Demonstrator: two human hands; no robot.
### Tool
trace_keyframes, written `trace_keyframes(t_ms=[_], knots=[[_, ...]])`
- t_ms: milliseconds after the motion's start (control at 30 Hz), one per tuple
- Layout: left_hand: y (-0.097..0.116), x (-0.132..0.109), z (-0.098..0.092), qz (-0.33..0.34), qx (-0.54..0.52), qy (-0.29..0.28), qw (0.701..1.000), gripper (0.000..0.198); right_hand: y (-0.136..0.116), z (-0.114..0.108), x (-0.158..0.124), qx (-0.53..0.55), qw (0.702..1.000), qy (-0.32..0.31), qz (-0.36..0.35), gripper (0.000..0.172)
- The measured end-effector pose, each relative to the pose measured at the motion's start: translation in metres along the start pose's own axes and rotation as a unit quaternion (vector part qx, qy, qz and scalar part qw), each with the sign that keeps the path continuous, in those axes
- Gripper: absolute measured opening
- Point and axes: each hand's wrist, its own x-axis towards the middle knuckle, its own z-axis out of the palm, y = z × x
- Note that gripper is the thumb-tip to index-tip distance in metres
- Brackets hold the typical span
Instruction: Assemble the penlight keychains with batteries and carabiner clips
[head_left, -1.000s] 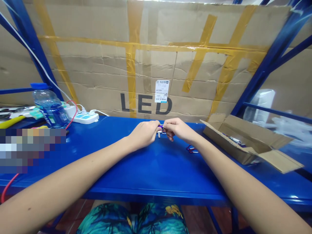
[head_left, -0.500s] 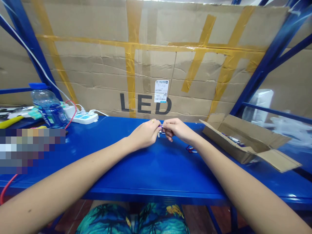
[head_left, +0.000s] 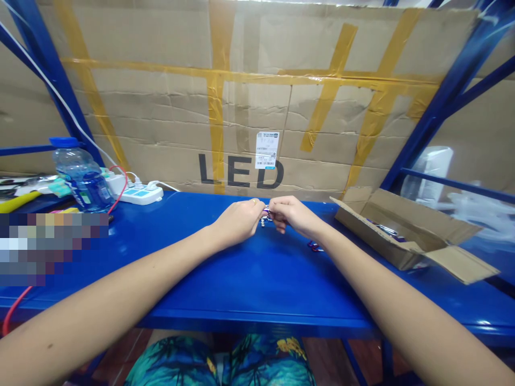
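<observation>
My left hand (head_left: 240,222) and my right hand (head_left: 293,213) meet above the middle of the blue table, both with fingers pinched. Between their fingertips is a small purple-and-silver metal carabiner (head_left: 267,210), mostly covered by the fingers. Little silver links (head_left: 263,221) hang just below it. Under my right forearm lie a few red and purple carabiners (head_left: 314,246), partly hidden by the arm. A ring shows on a finger of my left hand.
An open cardboard box (head_left: 406,236) with shiny metal pieces inside stands on the right. To the left are a water bottle (head_left: 86,179), a white power strip (head_left: 142,194) and a red cable (head_left: 14,311). A large cardboard sheet (head_left: 173,118) closes off the back.
Both hands stay in nearly the same place. My left hand's fingers have turned slightly around the small metal piece; my right hand keeps its pinch.
</observation>
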Motion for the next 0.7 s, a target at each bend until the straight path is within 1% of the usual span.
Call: trace_keyframes(t_ms=[100, 200, 267, 300, 333, 367, 400, 433, 467, 533, 567, 633, 700], knots=[[0.0, 0.0, 0.0, 0.004, 0.013, -0.003, 1.0, 0.026, -0.002, 0.004, -0.001, 0.063, 0.997, 0.009, 0.036, 0.014], [0.001, 0.0, 0.0, 0.001, 0.017, -0.011, 1.0, 0.026, -0.004, 0.005, -0.001, 0.061, 0.996, 0.012, 0.06, 0.014], [0.003, 0.002, -0.001, -0.012, 0.012, -0.019, 1.0, 0.026, -0.008, 0.0, -0.003, -0.009, 0.998, 0.002, 0.055, 0.017], [0.004, 0.003, -0.002, -0.022, 0.007, -0.021, 1.0, 0.027, -0.012, -0.004, -0.004, -0.07, 0.997, -0.001, 0.044, 0.021], [0.006, 0.004, -0.003, -0.035, 0.0, -0.02, 0.999, 0.027, -0.017, -0.01, -0.006, -0.154, 0.988, -0.01, 0.031, 0.025], [0.007, 0.006, -0.005, -0.049, -0.009, -0.017, 0.999, 0.028, -0.022, -0.017, -0.008, -0.257, 0.966, -0.005, 0.012, 0.029], [0.008, 0.007, -0.006, -0.06, -0.02, -0.011, 0.998, 0.028, -0.028, -0.025, -0.011, -0.346, 0.938, 0.02, 0.004, 0.033], [0.009, 0.008, -0.008, -0.07, -0.031, -0.005, 0.997, 0.027, -0.033, -0.033, -0.014, -0.415, 0.909, 0.039, 0.02, 0.036], [0.009, 0.009, -0.009, -0.077, -0.041, 0.0, 0.996, 0.027, -0.037, -0.041, -0.017, -0.462, 0.884, 0.04, 0.065, 0.037], [0.009, 0.01, -0.01, -0.084, -0.055, 0.003, 0.995, 0.026, -0.042, -0.055, -0.022, -0.518, 0.838, -0.003, 0.172, 0.037], [0.008, 0.01, -0.01, -0.086, -0.058, 0.0, 0.995, 0.025, -0.042, -0.06, -0.024, -0.54, 0.814, -0.029, 0.212, 0.034], [0.006, 0.009, -0.01, -0.09, -0.062, -0.003, 0.994, 0.025, -0.039, -0.065, -0.025, -0.566, 0.776, -0.07, 0.269, 0.031], [0.004, 0.009, -0.008, -0.092, -0.063, -0.004, 0.994, 0.025, -0.034, -0.065, -0.025, -0.574, 0.756, -0.095, 0.302, 0.029]])
